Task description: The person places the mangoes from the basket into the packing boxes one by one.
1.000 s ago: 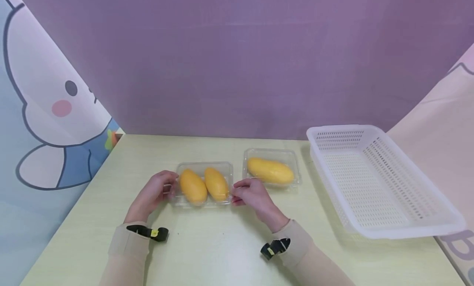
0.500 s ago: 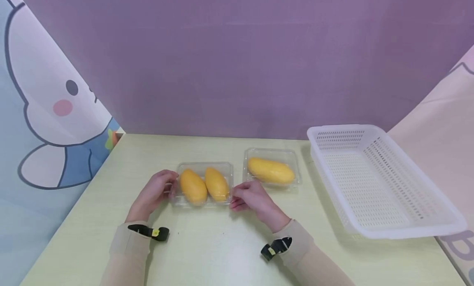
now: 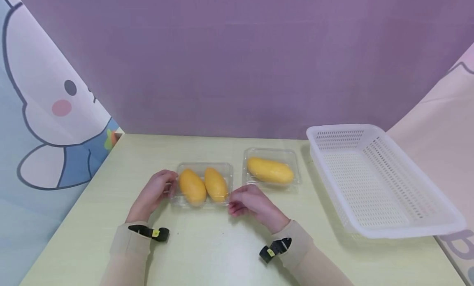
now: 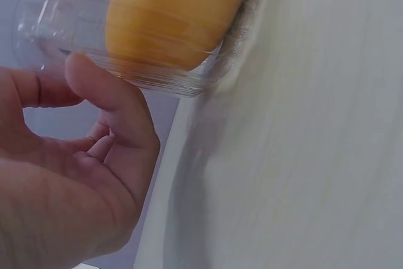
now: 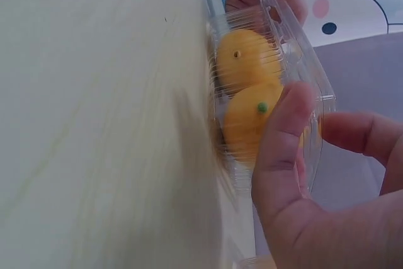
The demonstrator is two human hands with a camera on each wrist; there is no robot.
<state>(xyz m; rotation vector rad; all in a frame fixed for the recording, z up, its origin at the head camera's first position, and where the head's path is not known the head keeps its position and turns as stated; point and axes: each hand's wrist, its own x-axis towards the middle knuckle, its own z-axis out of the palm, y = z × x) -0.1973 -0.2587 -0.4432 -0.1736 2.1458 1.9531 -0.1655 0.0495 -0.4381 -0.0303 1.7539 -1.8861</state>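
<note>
A clear plastic clamshell box (image 3: 201,166) sits on the table with two yellow mangoes (image 3: 192,186) inside, side by side. My left hand (image 3: 157,190) holds its left side; in the left wrist view the thumb (image 4: 104,86) and index finger lie at the box's rim. At the opposite side, my right hand (image 3: 255,203) pinches the front right corner, where the right wrist view has thumb (image 5: 283,137) and index finger on either side of the lid edge. The lid lies over the mangoes, one showing a green stem dot.
A second clear clamshell box (image 3: 286,154) with one long yellow mango (image 3: 270,170) stands behind my right hand. At the right, a white perforated basket (image 3: 411,233) takes up the table's side. A purple wall (image 3: 237,72) rises behind the table (image 3: 200,253).
My right hand has slid slightly toward me and left, from the box's right side down to its front right corner. The left hand and the box have stayed nearly still.
</note>
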